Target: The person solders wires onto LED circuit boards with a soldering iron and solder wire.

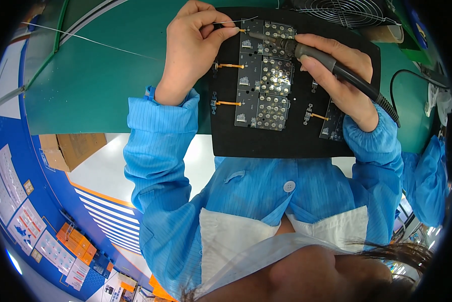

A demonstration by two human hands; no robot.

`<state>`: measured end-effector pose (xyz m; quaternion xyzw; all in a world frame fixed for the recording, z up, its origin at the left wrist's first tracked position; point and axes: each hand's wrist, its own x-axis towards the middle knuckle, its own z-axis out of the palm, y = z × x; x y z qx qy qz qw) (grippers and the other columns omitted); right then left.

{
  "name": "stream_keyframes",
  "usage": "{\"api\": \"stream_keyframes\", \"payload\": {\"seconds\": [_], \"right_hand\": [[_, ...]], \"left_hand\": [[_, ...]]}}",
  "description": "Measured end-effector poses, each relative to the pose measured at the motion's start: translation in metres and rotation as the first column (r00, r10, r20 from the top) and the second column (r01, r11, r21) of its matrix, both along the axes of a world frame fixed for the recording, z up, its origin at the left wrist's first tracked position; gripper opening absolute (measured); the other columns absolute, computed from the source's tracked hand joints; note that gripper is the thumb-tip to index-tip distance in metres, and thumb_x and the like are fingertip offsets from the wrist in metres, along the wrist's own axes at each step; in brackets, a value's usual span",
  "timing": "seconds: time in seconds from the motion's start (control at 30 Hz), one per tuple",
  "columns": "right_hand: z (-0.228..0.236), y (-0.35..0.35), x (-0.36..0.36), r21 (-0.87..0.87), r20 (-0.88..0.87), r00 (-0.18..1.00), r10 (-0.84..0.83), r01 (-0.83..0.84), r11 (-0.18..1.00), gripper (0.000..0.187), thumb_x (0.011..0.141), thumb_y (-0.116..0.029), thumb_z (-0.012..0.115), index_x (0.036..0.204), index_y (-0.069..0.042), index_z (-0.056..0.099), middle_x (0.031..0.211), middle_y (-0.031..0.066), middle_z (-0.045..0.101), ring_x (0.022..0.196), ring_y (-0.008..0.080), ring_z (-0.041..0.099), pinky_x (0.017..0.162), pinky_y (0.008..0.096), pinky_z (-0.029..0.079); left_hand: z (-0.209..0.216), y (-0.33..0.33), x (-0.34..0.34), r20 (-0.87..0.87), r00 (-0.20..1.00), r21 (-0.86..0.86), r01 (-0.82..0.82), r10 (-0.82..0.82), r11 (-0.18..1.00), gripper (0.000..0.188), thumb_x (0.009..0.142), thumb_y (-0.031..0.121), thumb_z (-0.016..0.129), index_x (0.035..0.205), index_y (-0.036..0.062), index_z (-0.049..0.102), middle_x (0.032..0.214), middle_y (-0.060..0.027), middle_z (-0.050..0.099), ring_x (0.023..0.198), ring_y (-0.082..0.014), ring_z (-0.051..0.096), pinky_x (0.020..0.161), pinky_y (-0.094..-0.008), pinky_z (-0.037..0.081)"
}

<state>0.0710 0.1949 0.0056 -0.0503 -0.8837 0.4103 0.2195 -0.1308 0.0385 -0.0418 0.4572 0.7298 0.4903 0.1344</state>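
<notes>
My left hand (188, 48) is closed in a pinch at the upper left of a panel of black circuit boards (249, 73). A thin solder wire (246, 19) sticks out from its fingers over the top board. Its thumb tip is beside a small orange flex strip on that board's left edge. My right hand (344, 65) grips a soldering iron (356, 81) like a pen, its tip pointing left close to that strip. Whether the tip touches it I cannot tell. Two more orange flex strips (230, 103) with small connectors extend from the lower boards.
The boards lie on a black mat (256, 146) over a green work surface (105, 95). Another board (331, 123) with a flex strip is partly under my right wrist. A fan with a wire guard (344, 11) and a cardboard tube (384, 34) stand behind. The iron's cable trails right.
</notes>
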Motion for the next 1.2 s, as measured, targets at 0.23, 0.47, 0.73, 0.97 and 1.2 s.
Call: {"api": "stream_keyframes", "payload": {"seconds": [0.23,0.47,0.73,0.97,1.2], "right_hand": [[0.004,-0.001,0.006,-0.025,0.023,1.000,-0.009,0.010,1.000,0.026,0.083,-0.014,0.070,0.107,-0.003,0.067,0.084,0.0095,0.070,0.065,0.0135,0.066,0.055,0.0215,0.050],[0.012,-0.007,0.020,-0.038,0.035,0.999,0.021,-0.019,0.999,0.027,0.083,-0.015,0.070,0.107,-0.003,0.067,0.081,0.0096,0.069,0.060,0.0125,0.064,0.053,0.0210,0.049],[0.014,-0.025,0.030,-0.001,0.066,0.995,0.079,-0.079,0.997,0.029,0.081,-0.013,0.070,0.107,0.001,0.066,0.079,0.0127,0.069,0.059,0.0162,0.065,0.054,0.0231,0.050],[0.009,-0.031,0.030,0.061,0.059,0.994,0.088,-0.092,0.994,0.029,0.081,-0.013,0.070,0.107,0.000,0.066,0.075,0.0122,0.068,0.058,0.0166,0.065,0.052,0.0240,0.049],[0.008,-0.030,0.031,0.067,0.058,0.996,0.062,-0.066,0.996,0.029,0.081,-0.014,0.070,0.107,-0.001,0.067,0.075,0.0115,0.068,0.058,0.0161,0.064,0.051,0.0241,0.049]], "left_hand": [[0.008,-0.003,0.003,-0.013,1.000,0.005,-0.004,0.004,1.000,0.010,0.076,0.000,0.073,0.086,0.0014,0.070,0.090,0.0002,0.054,0.069,-0.0051,0.045,0.056,-0.0172,0.035],[0.006,-0.031,0.002,0.122,0.991,0.182,-0.073,0.051,0.981,0.006,0.080,-0.003,0.069,0.085,-0.0018,0.065,0.095,-0.0031,0.054,0.075,-0.0084,0.053,0.062,-0.0199,0.043],[0.022,-0.068,0.024,-0.121,0.990,0.071,-0.059,0.068,0.996,0.011,0.070,-0.001,0.073,0.078,0.0027,0.067,0.094,-0.0056,0.055,0.084,-0.0188,0.054,0.072,-0.0292,0.045],[0.022,-0.067,0.034,-0.133,0.989,0.057,-0.062,0.069,0.996,0.012,0.070,-0.001,0.073,0.079,0.0032,0.068,0.094,-0.0060,0.056,0.087,-0.0204,0.055,0.073,-0.0295,0.045],[0.025,-0.067,0.036,-0.148,0.987,0.051,-0.054,0.061,0.997,0.010,0.072,0.000,0.074,0.078,0.0015,0.067,0.096,-0.0052,0.055,0.090,-0.0180,0.056,0.079,-0.0288,0.044]]}}
